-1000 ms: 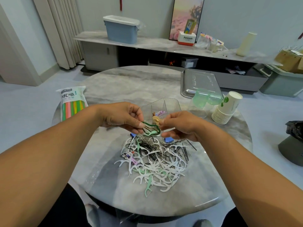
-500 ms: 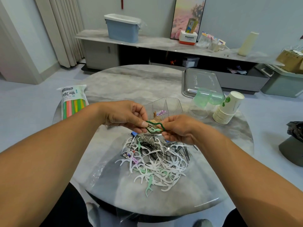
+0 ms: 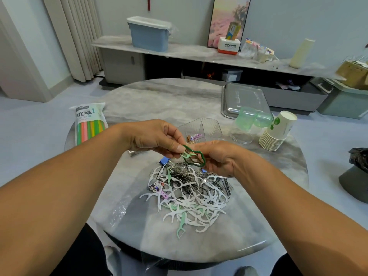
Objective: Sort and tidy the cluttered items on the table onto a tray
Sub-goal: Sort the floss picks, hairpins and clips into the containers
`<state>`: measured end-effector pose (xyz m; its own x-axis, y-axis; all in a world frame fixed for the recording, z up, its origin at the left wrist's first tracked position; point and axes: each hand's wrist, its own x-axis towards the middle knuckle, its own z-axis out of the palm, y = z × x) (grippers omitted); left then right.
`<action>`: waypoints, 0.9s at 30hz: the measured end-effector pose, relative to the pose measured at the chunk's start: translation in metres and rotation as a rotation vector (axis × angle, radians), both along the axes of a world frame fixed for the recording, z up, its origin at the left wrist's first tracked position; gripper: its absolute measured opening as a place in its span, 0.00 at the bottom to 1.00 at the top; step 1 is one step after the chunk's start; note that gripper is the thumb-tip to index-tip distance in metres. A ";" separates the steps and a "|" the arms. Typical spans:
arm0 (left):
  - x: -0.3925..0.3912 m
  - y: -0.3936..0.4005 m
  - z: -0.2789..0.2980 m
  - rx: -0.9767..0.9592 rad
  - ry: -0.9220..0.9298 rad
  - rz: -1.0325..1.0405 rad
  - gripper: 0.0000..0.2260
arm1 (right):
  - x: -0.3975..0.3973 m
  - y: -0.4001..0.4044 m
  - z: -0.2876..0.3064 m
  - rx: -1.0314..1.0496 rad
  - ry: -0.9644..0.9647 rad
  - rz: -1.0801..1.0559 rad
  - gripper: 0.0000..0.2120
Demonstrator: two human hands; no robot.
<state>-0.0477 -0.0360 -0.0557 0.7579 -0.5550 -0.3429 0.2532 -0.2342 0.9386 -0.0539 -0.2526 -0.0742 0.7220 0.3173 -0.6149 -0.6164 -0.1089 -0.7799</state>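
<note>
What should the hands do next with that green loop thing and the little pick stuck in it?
Probably pull them apart. The left hand pinches a pale floss pick that seems caught in the dark green hair tie, which the right hand holds above the pile. Once free, each could go in its own section of the clear divided box.

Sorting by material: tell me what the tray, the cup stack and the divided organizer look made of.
Tray: polished metal, probably stainless; mirror-like reflections. Cup stack: matte white paper, printed, rolled rims. Divided organizer: clear hard plastic; contents show through its walls.
</note>
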 end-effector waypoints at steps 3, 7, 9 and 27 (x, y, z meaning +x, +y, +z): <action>0.001 0.001 0.003 0.008 -0.006 -0.008 0.06 | 0.000 -0.005 0.001 -0.134 -0.082 -0.047 0.03; 0.003 0.015 0.004 0.047 0.010 0.018 0.06 | -0.003 -0.013 0.002 -0.272 -0.194 -0.068 0.04; 0.003 0.021 0.002 0.052 0.030 0.043 0.07 | -0.007 -0.014 0.003 -0.336 -0.265 -0.062 0.05; 0.017 -0.013 0.001 -0.144 -0.073 0.588 0.06 | -0.001 0.005 0.025 -0.221 -0.619 -0.264 0.05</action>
<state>-0.0307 -0.0489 -0.0544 0.9702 -0.0728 -0.2311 0.2353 0.0558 0.9703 -0.0546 -0.2481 -0.0497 0.9953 -0.0016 -0.0965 -0.0946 -0.2132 -0.9724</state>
